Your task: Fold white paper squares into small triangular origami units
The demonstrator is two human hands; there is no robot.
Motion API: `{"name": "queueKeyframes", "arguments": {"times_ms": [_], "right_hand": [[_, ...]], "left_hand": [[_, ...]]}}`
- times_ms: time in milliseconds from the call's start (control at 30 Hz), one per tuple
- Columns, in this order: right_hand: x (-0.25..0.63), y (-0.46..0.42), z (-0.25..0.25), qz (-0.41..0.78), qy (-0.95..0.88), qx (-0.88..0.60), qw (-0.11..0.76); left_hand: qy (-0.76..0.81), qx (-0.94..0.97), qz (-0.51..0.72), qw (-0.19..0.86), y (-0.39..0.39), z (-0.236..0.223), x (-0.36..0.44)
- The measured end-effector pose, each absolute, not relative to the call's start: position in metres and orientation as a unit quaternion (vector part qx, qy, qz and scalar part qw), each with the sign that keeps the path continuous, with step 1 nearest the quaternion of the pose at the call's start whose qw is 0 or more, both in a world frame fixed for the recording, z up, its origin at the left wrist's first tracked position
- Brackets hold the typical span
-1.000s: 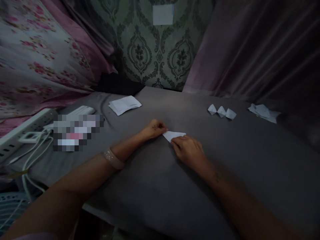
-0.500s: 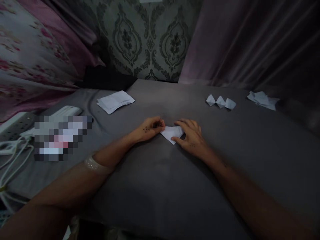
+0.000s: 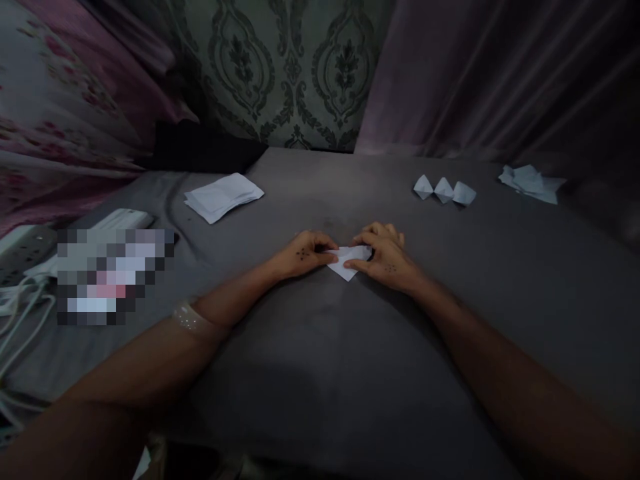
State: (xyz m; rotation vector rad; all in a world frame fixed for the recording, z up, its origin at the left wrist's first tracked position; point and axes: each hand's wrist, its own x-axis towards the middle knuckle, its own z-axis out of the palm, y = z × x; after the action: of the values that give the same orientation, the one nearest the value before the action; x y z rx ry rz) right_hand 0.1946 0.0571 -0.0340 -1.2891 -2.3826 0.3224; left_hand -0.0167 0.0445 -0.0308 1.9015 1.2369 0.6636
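Head cam, dim light. I've both hands at work mid-desk [image 3: 325, 373], roughly btwn L and R edges, a bit nearer the far edge.

L hand [image 3: 306, 255]: thumb + fingers pinching L corner of a small folded paper [image 3: 349, 271], white, w/ one point aimed at the near edge. R hand [image 3: 387, 260]: thumb flat on paper's face nr middle, index at its upper edge, other fingers curled behind; I read it as gripping the R side. Can't tell if paper touches desk. Bracelet [image 3: 190, 319] on L forearm.

Far-L part of desk: paper stack [image 3: 225, 197], sheets slightly fanned; black cloth [image 3: 200, 148] behind it, up nr far-L corner. Far-R part: three folded pieces [image 3: 443, 191] in a row, close together; loose paper [image 3: 531, 183] further R, nr far-R corner, overlapping.

L edge: power strip [image 3: 25, 247], white cables [image 3: 30, 327] trailing toward near-L corner. Pixelated item [image 3: 115, 277] just R of strip, detail unreadable. Patterned wall [image 3: 295, 73] past far edge, curtain [image 3: 430, 80] to its R.
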Motion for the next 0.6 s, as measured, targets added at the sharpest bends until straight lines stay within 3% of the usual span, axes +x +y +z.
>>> {"name": "queueKeyframes", "arguments": {"times_ms": [233, 600], "right_hand": [[0.206, 0.064, -0.033, 0.131, -0.875, -0.429, 0.182], [0.213, 0.058, -0.024, 0.091, -0.917, -0.367, 0.126]], "left_hand": [[0.469, 0.768, 0.259, 0.352, 0.045, -0.030, -0.018], [0.424, 0.869, 0.176, 0.184, 0.039, -0.026, -0.022]]}}
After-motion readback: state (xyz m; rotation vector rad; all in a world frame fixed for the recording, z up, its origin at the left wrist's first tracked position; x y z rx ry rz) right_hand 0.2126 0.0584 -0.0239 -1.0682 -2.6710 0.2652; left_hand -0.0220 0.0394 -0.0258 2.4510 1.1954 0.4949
